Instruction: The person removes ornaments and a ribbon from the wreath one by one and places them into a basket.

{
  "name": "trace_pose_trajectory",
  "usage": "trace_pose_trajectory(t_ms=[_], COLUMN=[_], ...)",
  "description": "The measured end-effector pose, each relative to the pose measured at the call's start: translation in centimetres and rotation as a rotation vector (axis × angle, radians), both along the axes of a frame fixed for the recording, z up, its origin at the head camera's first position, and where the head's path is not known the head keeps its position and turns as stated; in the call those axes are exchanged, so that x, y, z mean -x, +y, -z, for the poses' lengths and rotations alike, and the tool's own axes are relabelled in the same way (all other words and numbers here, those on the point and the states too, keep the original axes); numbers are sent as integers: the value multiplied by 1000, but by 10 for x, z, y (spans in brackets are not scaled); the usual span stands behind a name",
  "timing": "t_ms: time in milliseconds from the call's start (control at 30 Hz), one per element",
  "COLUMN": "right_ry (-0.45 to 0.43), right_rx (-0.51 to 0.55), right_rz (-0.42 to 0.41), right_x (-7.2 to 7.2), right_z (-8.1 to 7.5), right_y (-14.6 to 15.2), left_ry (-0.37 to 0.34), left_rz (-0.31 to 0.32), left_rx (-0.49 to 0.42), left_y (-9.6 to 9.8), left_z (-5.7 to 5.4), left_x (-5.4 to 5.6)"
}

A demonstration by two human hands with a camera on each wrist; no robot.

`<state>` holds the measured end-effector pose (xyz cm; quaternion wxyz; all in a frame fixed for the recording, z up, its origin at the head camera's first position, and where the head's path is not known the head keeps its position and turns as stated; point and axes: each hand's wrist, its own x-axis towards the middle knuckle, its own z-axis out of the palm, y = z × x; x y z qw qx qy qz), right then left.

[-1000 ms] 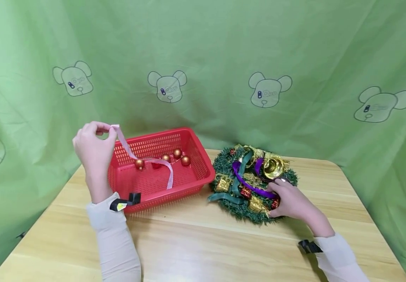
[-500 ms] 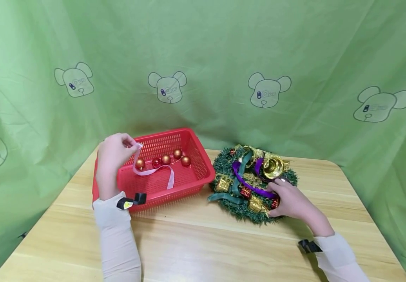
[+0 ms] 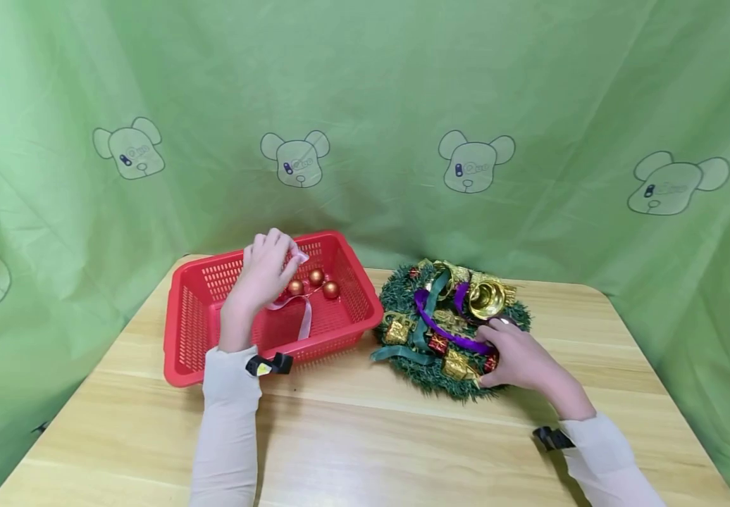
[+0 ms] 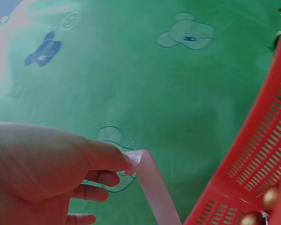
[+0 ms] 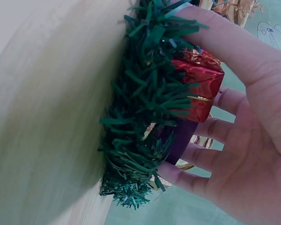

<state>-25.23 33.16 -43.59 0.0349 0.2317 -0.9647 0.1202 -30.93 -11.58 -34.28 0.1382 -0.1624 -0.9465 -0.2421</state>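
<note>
My left hand [image 3: 262, 273] is above the red plastic basket [image 3: 173, 338], pinching one end of a pink ribbon [image 4: 155, 187] between thumb and forefinger. The ribbon's other end [image 3: 305, 320] trails into the basket. Right of the basket lies a green tinsel Christmas wreath [image 3: 428, 377]. My right hand [image 3: 520, 358] grips its near right edge, with the thumb on the outer side and the fingers reaching over the top. Close to those fingers are a small red gift box [image 5: 201, 86] and a purple ribbon [image 5: 180, 143].
Several gold balls [image 3: 316, 276] sit in the basket. The wreath bears gold bells [image 3: 487, 299], gold gift boxes [image 3: 456, 366] and a dark green ribbon [image 3: 403, 353]. A green curtain [image 3: 378, 84] hangs behind the wooden table [image 3: 352, 451].
My left hand has moved right and over the basket, carrying the ribbon's end with it; more of the ribbon now hangs inside the basket. The right hand has stayed on the wreath.
</note>
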Motion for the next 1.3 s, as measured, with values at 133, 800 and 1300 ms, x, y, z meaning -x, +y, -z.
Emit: trace_pose_trajectory(t_ms=[133, 800, 1300], right_ry=[2, -7, -8], right_rx=[-5, -2, -12], right_rz=[-1, 9, 12], right_x=[0, 0, -1], right_z=[0, 0, -1], right_y=[0, -1, 0], left_ry=[-49, -14, 198], left_rz=[20, -29, -64], left_rx=[38, 8, -118], left_y=[7, 7, 13], left_z=[4, 4, -7], left_x=[1, 2, -8])
